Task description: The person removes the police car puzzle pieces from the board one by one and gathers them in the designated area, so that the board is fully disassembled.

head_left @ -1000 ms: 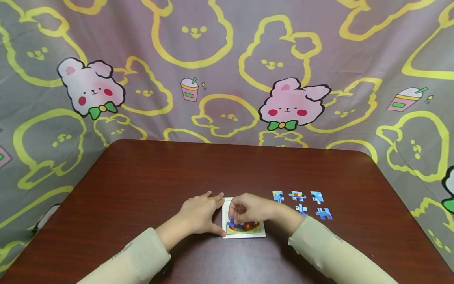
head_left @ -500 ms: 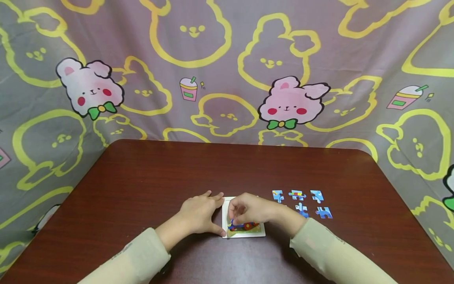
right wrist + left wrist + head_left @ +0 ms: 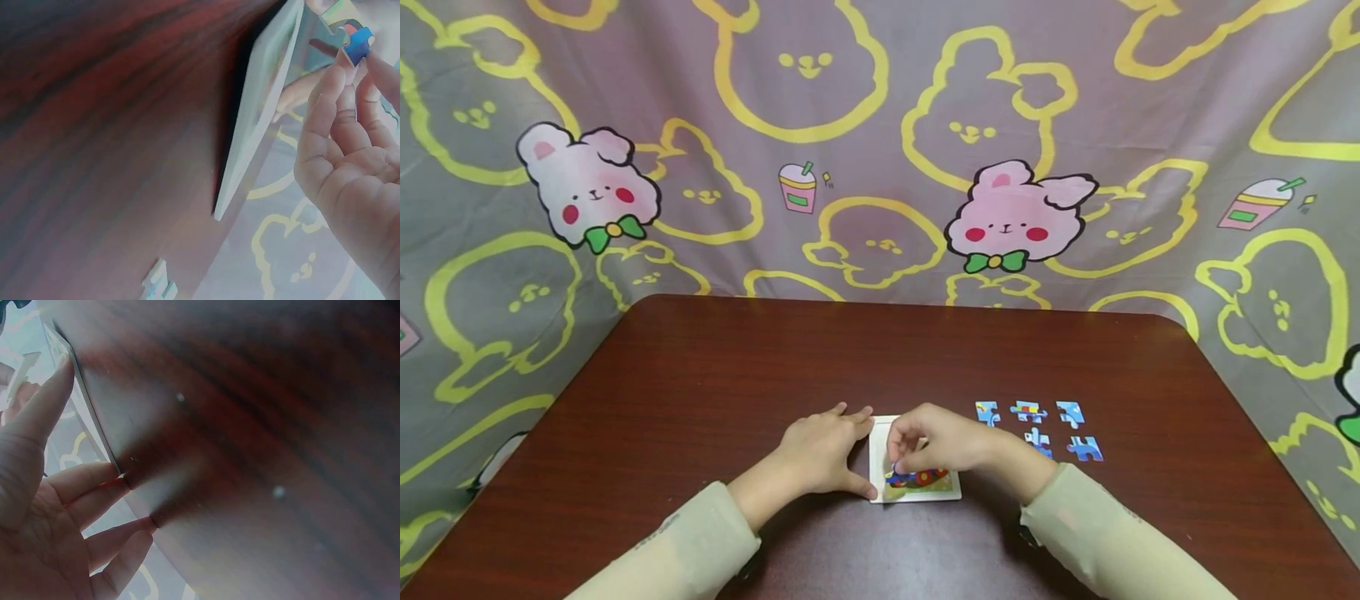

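Observation:
A small white-framed puzzle tray (image 3: 876, 442) lies on the table between both hands. My left hand (image 3: 822, 452) is spread at its left side, with the thumb at the lower left corner and fingertips by the upper left edge. Over the tray, my right hand (image 3: 942, 440) pinches a jigsaw piece between thumb and fingers. That jigsaw piece (image 3: 357, 45) shows blue, red and yellow-green in the right wrist view and is held up off the tray. Part of a colourful vehicle picture (image 3: 928, 479) shows in the tray's lower part; the right hand hides much of the rest.
Several loose blue jigsaw pieces (image 3: 1084, 448) lie in two rows right of the tray, partly behind the right forearm. The brown table (image 3: 775, 358) ends at a patterned curtain (image 3: 880, 167) at the back and sides.
My right hand has lifted the pinched piece up from the tray's lower left part and shifted it slightly right, tilting it. The left hand stays put at the tray's edge.

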Demonstrator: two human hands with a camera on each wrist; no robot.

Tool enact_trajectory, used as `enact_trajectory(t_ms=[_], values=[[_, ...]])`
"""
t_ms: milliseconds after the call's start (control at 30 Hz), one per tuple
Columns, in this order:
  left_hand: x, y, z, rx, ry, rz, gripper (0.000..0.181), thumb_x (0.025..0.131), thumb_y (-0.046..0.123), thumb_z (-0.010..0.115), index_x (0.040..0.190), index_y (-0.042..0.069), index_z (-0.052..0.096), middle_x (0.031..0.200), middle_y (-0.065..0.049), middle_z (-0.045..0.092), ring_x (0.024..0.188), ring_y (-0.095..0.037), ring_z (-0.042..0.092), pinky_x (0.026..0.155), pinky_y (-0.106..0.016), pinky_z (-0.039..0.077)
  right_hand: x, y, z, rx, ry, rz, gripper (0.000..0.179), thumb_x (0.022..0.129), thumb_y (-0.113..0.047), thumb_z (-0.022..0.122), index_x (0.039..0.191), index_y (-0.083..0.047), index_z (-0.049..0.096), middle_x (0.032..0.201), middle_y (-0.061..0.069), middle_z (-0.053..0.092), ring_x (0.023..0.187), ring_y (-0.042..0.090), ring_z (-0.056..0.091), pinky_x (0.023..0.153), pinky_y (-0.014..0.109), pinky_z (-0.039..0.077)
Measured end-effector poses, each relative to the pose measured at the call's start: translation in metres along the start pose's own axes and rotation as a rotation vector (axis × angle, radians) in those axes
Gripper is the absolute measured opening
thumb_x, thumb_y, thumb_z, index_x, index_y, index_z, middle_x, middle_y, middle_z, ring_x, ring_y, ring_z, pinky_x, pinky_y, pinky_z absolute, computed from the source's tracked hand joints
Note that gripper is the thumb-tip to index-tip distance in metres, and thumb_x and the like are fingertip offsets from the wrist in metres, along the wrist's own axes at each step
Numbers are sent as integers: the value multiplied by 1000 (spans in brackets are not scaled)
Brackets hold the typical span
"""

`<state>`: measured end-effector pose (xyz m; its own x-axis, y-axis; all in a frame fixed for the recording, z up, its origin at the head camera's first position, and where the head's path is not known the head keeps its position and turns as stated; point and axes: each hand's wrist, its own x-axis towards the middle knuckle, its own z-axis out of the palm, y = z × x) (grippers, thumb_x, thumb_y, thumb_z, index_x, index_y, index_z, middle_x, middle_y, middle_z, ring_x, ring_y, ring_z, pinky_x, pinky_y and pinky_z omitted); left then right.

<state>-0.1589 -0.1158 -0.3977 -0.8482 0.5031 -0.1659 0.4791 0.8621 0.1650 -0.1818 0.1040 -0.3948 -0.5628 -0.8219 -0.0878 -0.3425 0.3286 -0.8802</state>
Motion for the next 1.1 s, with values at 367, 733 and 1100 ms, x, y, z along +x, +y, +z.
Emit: enact_trajectory(t_ms=[367,733,1100], values=[[-2,0,1,8,-1,-9,95,64,67,82,142,18,57,151,0,51,138,-35,49,96,-58,50,-17,0,-6,59,49,17,5,88,-1,69,87,0,64,75,5,66,66,2,57,62,18,47],[0,2,0,4,-4,-9,96,64,66,82,142,18,56,152,1,50,140,-35,47,97,-55,50,-46,8,-20,98,116,56,7,88,-1,69,88,2,63,80,13,67,69,8,59,66,21,51],[-1,2,-1,6,-3,-1,95,64,65,82,142,17,57,152,0,50,139,-35,48,96,-56,50,-72,15,-31,90,149,99,8,90,-2,68,89,2,62,80,9,66,69,16,61,65,28,53]])
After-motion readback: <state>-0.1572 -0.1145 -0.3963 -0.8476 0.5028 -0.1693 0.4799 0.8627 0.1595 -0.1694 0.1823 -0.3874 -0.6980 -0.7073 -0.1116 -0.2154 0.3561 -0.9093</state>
